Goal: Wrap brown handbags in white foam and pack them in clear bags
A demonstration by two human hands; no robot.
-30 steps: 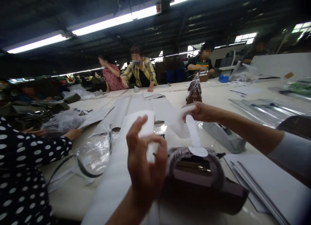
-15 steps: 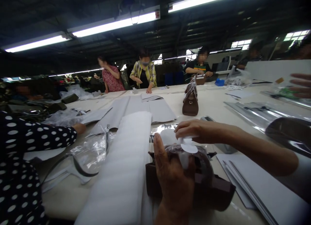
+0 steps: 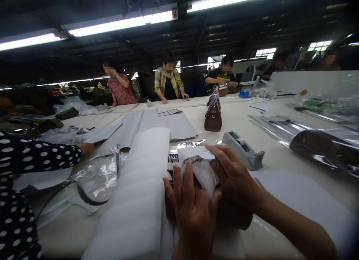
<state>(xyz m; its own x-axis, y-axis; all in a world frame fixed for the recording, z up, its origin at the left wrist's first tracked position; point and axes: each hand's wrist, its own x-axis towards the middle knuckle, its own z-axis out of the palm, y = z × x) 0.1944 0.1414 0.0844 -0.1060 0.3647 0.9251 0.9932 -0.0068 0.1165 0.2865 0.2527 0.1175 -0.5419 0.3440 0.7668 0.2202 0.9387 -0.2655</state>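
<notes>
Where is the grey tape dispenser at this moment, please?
In the head view, the grey tape dispenser is right of centre on the table, just beyond the right hand.

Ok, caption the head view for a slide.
Left hand and right hand at the near brown bag, white foam on its left, tape dispenser beyond.

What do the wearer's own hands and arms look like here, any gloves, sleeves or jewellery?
The left hand and right hand are ungloved, with slender fingers. The right forearm is bare as far as it shows. I can make out no rings, watch or bracelet, though blur could hide small ones.
</notes>
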